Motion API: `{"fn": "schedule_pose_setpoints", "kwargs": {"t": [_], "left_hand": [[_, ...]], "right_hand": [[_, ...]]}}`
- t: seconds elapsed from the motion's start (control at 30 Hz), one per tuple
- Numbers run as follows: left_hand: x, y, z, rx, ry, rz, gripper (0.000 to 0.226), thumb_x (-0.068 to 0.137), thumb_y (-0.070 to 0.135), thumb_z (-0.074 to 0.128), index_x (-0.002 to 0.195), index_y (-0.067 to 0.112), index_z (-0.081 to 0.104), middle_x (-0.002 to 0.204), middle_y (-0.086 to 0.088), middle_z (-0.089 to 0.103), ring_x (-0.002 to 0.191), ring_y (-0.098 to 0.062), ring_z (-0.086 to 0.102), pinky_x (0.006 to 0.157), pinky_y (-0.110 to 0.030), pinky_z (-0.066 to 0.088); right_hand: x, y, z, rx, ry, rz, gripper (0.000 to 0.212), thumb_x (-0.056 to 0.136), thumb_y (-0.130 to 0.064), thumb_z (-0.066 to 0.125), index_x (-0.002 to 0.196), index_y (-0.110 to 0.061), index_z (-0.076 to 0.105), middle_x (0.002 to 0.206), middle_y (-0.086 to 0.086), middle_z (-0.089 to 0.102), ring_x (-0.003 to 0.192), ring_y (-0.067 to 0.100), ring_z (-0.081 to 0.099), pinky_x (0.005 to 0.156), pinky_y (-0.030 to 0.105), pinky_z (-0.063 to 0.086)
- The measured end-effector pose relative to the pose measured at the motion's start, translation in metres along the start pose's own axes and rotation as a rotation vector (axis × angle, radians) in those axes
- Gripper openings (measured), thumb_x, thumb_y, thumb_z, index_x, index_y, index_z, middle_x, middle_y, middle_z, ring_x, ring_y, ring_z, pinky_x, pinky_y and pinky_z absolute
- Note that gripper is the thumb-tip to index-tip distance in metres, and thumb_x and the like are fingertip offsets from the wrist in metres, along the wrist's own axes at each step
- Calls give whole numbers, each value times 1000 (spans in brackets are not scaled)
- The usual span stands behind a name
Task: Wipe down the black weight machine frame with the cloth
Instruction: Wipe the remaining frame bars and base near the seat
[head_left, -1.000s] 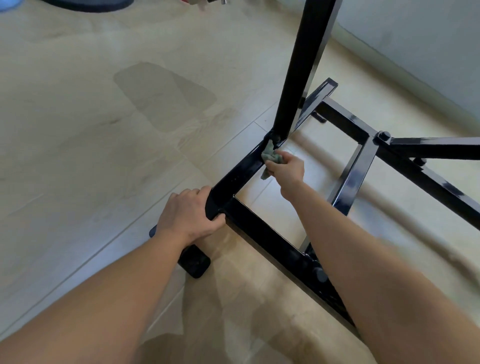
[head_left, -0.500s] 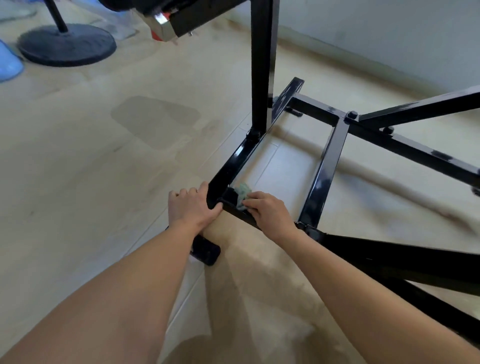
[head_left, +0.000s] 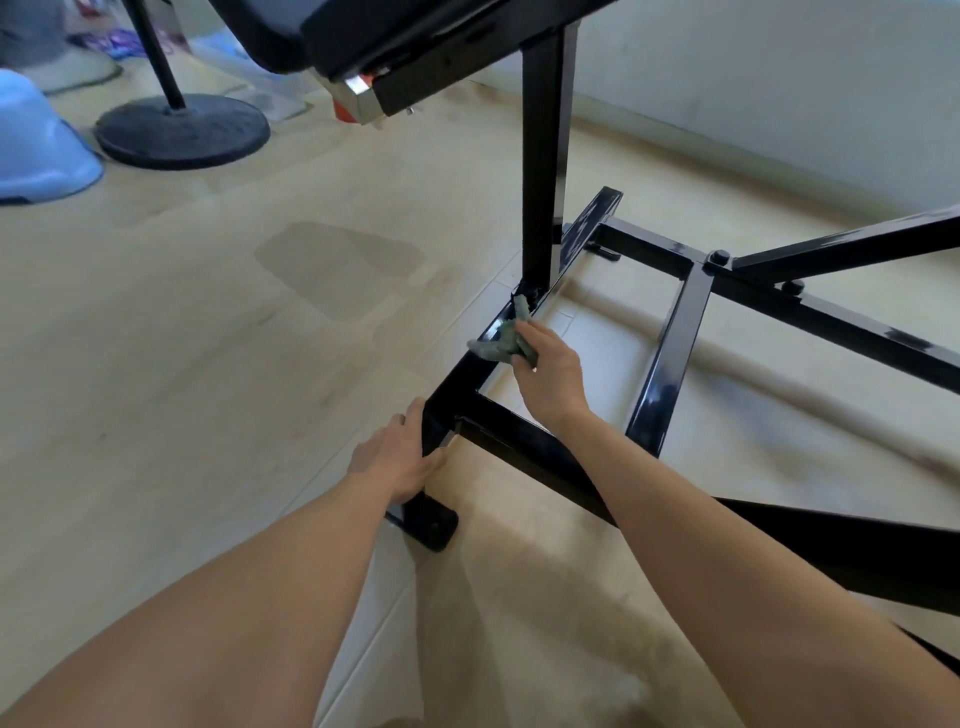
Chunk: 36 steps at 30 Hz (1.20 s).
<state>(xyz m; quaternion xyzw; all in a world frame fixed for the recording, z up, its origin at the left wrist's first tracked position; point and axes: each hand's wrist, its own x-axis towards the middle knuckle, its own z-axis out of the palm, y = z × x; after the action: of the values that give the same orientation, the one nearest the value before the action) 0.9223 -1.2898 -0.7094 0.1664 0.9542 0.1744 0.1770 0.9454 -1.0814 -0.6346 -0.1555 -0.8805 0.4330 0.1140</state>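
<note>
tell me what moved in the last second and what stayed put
The right hand slid the cloth along the black frame: from the foot of the upright post back to the near corner, then forward again toward the post. It held the cloth throughout. The left hand stayed gripping the near corner.

Bare floor (head_left: 208, 364) lies open left of the black frame (head_left: 660, 374); its upright post (head_left: 540, 156) and crossbars block the right.

One black frame (head_left: 665, 364), one cloth (head_left: 498, 343), two hands, a left hand (head_left: 397, 457) and a right hand (head_left: 550, 379), one blue tub (head_left: 36, 145), one round stand base (head_left: 182, 130), one padded seat (head_left: 311, 26).
</note>
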Motion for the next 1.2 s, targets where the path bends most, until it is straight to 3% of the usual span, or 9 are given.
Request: {"fn": "schedule_pose_setpoints", "kwargs": {"t": [0.2, 0.33, 0.53, 0.63, 0.73, 0.83, 0.93, 1.07, 1.2], "left_hand": [[4, -3, 7, -42, 89, 28, 74, 94, 52, 53, 155, 34, 14, 132, 2, 55, 106, -27, 60, 86, -41, 51], [7, -7, 7, -89, 91, 29, 75, 90, 52, 57, 152, 36, 19, 138, 3, 53, 112, -27, 59, 87, -40, 48], [6, -8, 7, -111, 99, 33, 77, 88, 55, 59, 152, 35, 21, 139, 3, 54, 114, -27, 60, 87, -40, 49], [3, -6, 7, -92, 103, 27, 78, 89, 52, 59, 154, 36, 18, 138, 2, 54, 113, -26, 60, 86, -38, 46], [1, -5, 6, -98, 123, 35, 71, 91, 49, 57, 151, 37, 19, 131, 3, 56, 106, -25, 61, 82, -37, 45], [1, -5, 7, -100, 125, 46, 69, 92, 48, 55, 150, 38, 19, 128, 5, 57, 100, -22, 60, 79, -36, 43], [1, -6, 7, -116, 125, 49, 69, 92, 48, 55, 151, 38, 20, 126, 6, 56, 97, -21, 59, 80, -37, 46], [1, -7, 7, -131, 121, 62, 68, 92, 49, 55, 150, 39, 20, 123, 6, 57, 95, -21, 60, 83, -39, 50], [2, -7, 8, -121, 135, 52, 70, 91, 49, 56, 151, 38, 21, 124, 6, 57, 96, -21, 59, 80, -36, 44]], "right_hand": [[34, 5, 25, 7, -138, -10, 47, 96, -1, 61, 140, -18, 59, 132, 3, 63, 118, 16, 59, 100, 13, 43], [22, 29, 47, -348, -315, -330, 38, 95, -12, 67, 133, -13, 66, 148, 4, 55, 142, 21, 44, 115, 29, 33], [-14, 48, 30, -348, -408, -565, 28, 82, -10, 80, 110, -10, 76, 126, 5, 71, 124, 23, 62, 106, 36, 49], [-7, 40, 15, -392, -382, -493, 17, 82, -7, 72, 97, -14, 75, 96, 2, 74, 90, 22, 67, 81, 38, 55], [11, 35, 2, -258, -253, -258, 20, 81, -5, 65, 96, -18, 69, 84, -2, 66, 78, 18, 59, 73, 30, 46], [35, 33, -12, -57, -47, -49, 29, 84, -2, 60, 104, -22, 65, 98, -1, 67, 82, 21, 65, 74, 38, 58], [59, 18, -16, 266, 9, 127, 39, 97, -2, 56, 130, -21, 61, 116, 6, 64, 80, 23, 73, 73, 33, 63], [75, 1, -3, 558, 22, 153, 22, 103, -10, 53, 122, -15, 64, 114, 16, 66, 99, 29, 69, 89, 42, 60], [60, 16, 20, 137, -197, 122, 40, 98, -18, 62, 138, -17, 59, 123, 4, 64, 113, 23, 61, 98, 31, 49]]}}
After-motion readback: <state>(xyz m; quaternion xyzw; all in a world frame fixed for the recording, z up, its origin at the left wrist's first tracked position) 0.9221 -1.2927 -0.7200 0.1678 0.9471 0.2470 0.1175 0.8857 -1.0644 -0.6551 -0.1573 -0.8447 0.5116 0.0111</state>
